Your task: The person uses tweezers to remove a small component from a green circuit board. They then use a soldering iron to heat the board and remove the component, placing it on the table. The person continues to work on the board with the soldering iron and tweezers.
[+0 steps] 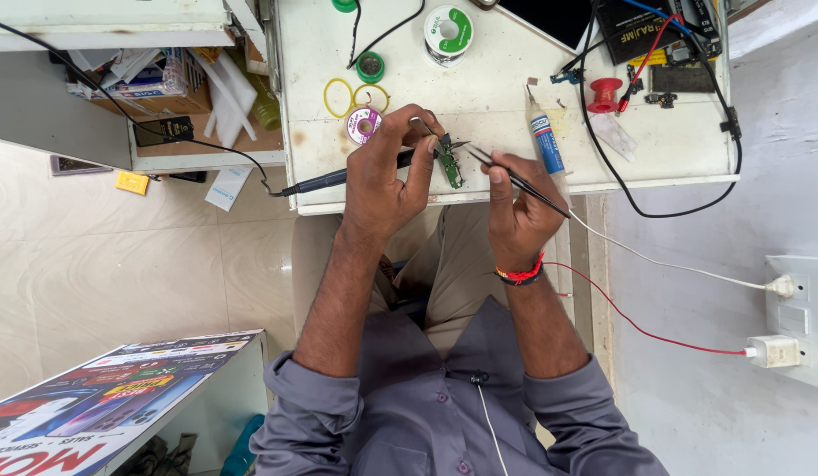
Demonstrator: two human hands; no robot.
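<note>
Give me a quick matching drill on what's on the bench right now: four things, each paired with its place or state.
Things:
1. small green circuit board
2. spool of red wire
3. syringe tube with blue label
4. two yellow rings

Places or states:
A. lying flat on the white bench, just beyond the right hand
B. pinched in the fingers of the left hand
C. side by side on the bench, beyond the left hand
D. standing on the bench toward its right end, beside black cables

Pairs: 1-B, 2-D, 3-A, 4-C
</note>
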